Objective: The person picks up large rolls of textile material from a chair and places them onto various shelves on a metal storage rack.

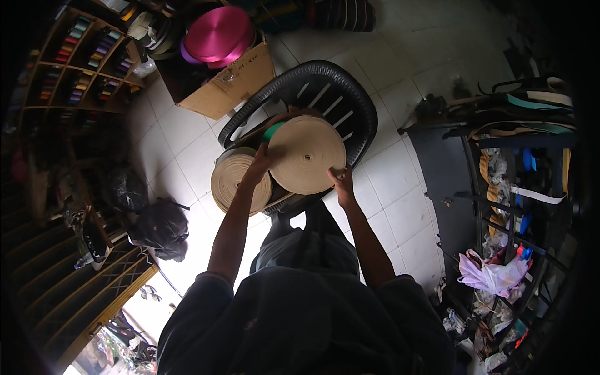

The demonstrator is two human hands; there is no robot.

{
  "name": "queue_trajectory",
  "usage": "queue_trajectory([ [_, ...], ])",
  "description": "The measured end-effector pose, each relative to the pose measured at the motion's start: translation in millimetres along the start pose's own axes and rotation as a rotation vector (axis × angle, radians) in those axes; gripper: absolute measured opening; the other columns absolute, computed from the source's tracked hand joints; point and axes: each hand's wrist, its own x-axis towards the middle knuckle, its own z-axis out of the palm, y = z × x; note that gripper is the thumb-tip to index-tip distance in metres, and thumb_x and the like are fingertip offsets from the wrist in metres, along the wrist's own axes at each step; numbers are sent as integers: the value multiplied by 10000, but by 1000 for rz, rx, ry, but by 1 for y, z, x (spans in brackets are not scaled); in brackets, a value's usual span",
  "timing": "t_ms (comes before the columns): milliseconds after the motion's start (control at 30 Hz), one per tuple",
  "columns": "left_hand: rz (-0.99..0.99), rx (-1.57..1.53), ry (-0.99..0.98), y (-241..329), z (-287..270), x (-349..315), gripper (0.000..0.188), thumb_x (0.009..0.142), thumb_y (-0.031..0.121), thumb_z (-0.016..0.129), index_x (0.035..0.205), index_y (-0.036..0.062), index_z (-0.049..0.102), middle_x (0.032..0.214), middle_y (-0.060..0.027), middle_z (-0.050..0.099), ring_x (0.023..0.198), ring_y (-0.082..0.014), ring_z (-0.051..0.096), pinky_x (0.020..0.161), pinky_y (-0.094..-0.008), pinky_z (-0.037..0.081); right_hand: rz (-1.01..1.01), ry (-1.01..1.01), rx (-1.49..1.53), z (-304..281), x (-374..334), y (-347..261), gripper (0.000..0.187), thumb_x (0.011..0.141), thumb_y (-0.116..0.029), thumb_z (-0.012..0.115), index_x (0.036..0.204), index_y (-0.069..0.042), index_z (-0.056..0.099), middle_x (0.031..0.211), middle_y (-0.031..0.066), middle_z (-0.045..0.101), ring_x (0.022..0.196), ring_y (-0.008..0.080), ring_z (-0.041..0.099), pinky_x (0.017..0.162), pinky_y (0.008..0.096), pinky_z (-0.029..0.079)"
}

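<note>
A large beige roll of webbing (303, 140) lies over the seat of a black plastic chair (365, 103), its flat coiled face turned up. My left hand (260, 164) grips its left edge, and my right hand (341, 182) holds the lower right edge with the thumb on top. Beneath my left forearm a second beige roll (226, 181) rests at the chair's left side, partly covered by the arm. Between the two rolls a bit of a green roll (272, 130) shows, mostly hidden under the large one.
Beyond the chair stands a cardboard box (231, 84) with a bright pink roll (220, 34) on top. Thread spools fill a wooden shelf (78, 69) at the far left. Black bags (161, 228) sit left on the tiled floor. Right, a cluttered rack (500, 200) holds straps and plastic bags.
</note>
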Motion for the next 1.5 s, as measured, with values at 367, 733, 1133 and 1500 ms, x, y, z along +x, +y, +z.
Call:
queue_trajectory([
  [367,-68,21,116,33,41,-93,755,767,278,738,1354,-23,370,1195,-156,560,1129,-254,544,956,-357,421,-62,-206,-38,-32,-41,-61,568,830,-240,699,1254,-49,373,1142,131,511,1075,217,514,907,358,434],
  [733,-101,-278,6,65,84,-155,618,761,251,719,1262,-4,463,1150,-112,567,1075,-219,548,918,-363,464,-67,-319,254,-64,-112,-75,595,873,-421,597,1292,-47,397,1228,130,495,1190,221,440,982,376,374],
  [1133,-73,-334,-248,55,143,-211,473,826,233,632,1231,18,515,1162,-125,580,1071,-232,568,859,-388,502,-62,-21,898,-89,-249,-25,757,905,-673,308,1373,-86,407,1317,137,497,1201,295,492,973,463,438],
  [1500,-253,-334,-492,49,255,-225,537,922,410,492,1288,16,482,1189,-120,582,1095,-236,568,938,-355,455,-342,195,1045,-159,-352,9,690,929,-627,332,1374,-105,414,1317,118,497,1202,281,491,968,465,437],
])
